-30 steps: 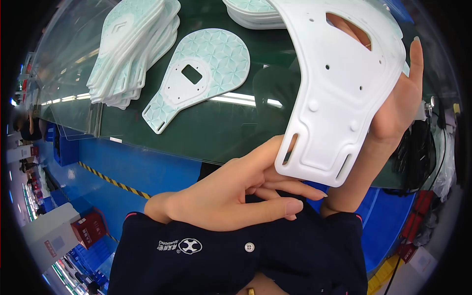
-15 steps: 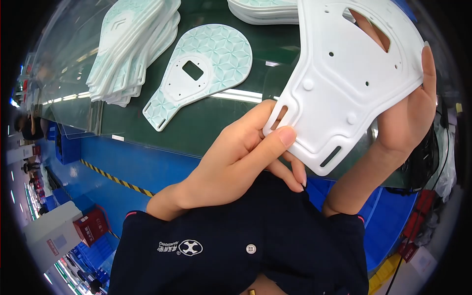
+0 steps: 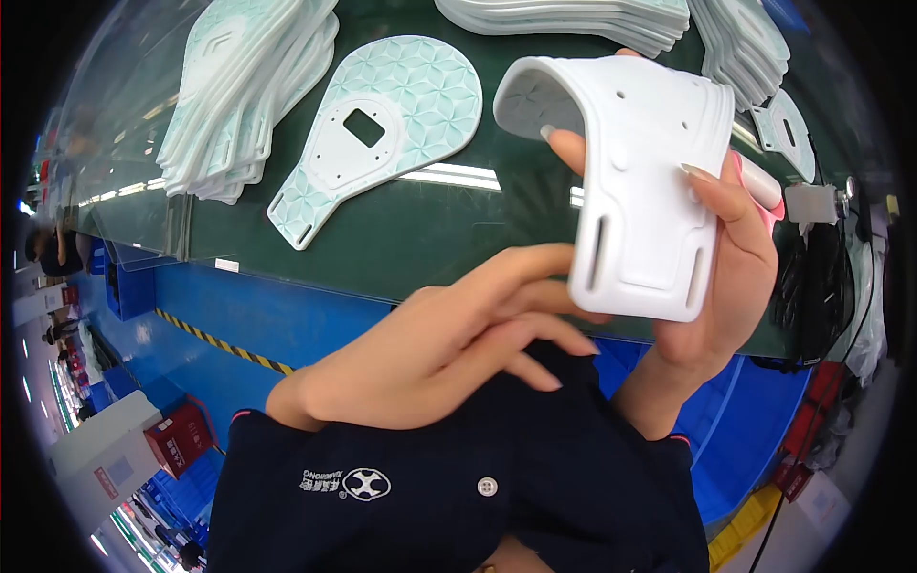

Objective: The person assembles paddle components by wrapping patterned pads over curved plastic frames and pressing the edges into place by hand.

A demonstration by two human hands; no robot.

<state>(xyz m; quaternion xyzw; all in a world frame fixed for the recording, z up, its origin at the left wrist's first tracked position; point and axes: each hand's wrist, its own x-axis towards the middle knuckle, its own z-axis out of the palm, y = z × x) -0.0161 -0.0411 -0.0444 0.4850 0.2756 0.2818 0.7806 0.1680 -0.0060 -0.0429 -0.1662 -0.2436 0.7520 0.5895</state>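
A white moulded plastic panel (image 3: pixel 650 210) with slots at its narrow end is in my right hand (image 3: pixel 731 272). The thumb lies on its plain back face, and a fingertip shows past its left edge. Its wide end curves away from me, with a patterned inner face partly visible. Close by the slotted end is my left hand (image 3: pixel 449 353), its fingers loosely spread; one fingertip goes behind the panel's lower left edge, and whether it touches is unclear. A paddle-shaped panel (image 3: pixel 406 115) with a pale green petal pattern and a rectangular cutout lies on the green table (image 3: pixel 382 248).
Stacked patterned panels (image 3: pixel 239 105) stand at the left, another stack (image 3: pixel 573 24) at the back, and a third stack (image 3: pixel 740 48) at the back right. A pink-and-white object (image 3: pixel 761 186) sits behind my right hand. Blue bins (image 3: pixel 745 411) are below the table edge.
The panel has turned and moved down, so its wide end now curves away. My left hand has let go of the slotted corner. My right hand has shifted its grip to the panel's lower part.
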